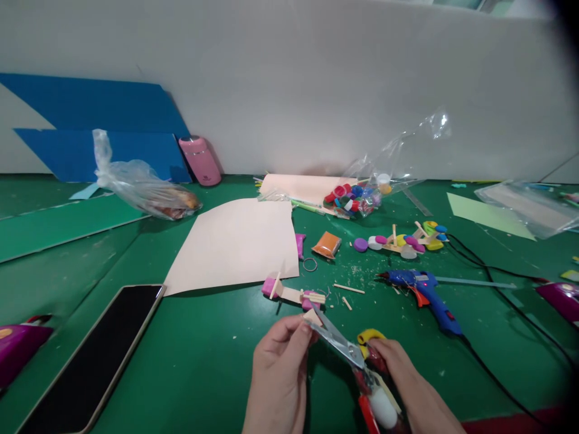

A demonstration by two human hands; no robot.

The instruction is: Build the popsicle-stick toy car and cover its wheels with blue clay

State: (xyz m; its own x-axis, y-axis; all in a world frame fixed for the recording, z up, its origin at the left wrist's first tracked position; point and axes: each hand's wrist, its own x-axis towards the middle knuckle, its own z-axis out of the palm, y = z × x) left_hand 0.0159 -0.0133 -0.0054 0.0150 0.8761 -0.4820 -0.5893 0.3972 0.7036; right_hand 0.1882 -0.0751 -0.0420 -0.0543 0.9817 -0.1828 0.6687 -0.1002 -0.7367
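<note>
Two hands share the work low over the desk (199, 349): the left hand (280, 367) pinches a small piece of paper (313, 317) between thumb and fingertips, probably to steady it between the blades of the scissors (339, 342). The right hand (402, 367) grips their handles, angled up toward the left hand, whose fingers point away from the person.

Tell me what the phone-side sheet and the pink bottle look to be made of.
Sheet: matte paper or thin card, since it lies thin with a gently curved edge. Bottle: smooth, satiny coating, perhaps over metal or plastic; the look leaves that open.
</note>
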